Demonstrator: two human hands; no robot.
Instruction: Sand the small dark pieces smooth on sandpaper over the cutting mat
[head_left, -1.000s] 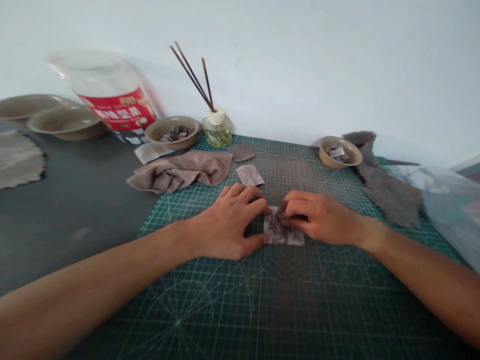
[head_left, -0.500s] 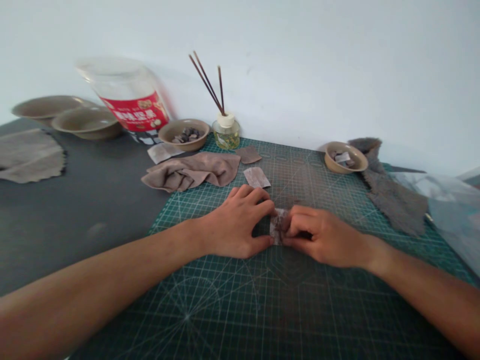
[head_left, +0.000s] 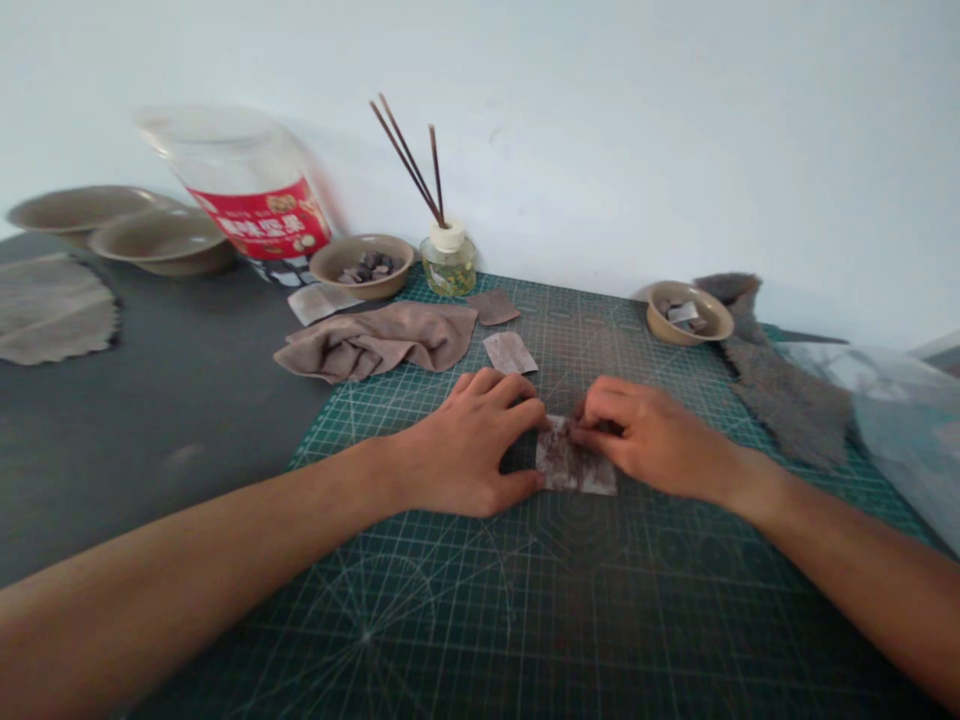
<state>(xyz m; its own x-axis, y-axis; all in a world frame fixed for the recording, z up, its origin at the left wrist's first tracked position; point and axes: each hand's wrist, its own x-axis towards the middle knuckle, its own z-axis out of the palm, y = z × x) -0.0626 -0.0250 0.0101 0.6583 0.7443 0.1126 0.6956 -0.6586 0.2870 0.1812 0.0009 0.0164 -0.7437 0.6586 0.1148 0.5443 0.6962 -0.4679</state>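
Note:
A small pale fabric piece (head_left: 559,462) with brown stains lies flat on the green cutting mat (head_left: 465,590), a crease or seam running down its middle. At its left edge, the thumb and forefinger of my left hand (head_left: 469,440) press near two corners, spread apart. My right hand (head_left: 637,430) is closed in a pinch over the upper right part of the piece; what its fingertips hold, if anything, is hidden. Beyond my hands lie a pale fabric square (head_left: 510,352), a brown square (head_left: 493,306) and a crumpled brown cloth (head_left: 382,340).
Bowls with small scraps stand at the back, one left (head_left: 362,268) and one right (head_left: 690,313). Between them is a reed diffuser (head_left: 448,262). A red-labelled plastic jar (head_left: 259,215) stands left. Grey fuzzy cloth (head_left: 787,400) and a clear plastic bag (head_left: 911,430) lie right.
My right hand has moved up and slightly away over the fabric piece, uncovering its right half. My left hand has stayed at the left edge.

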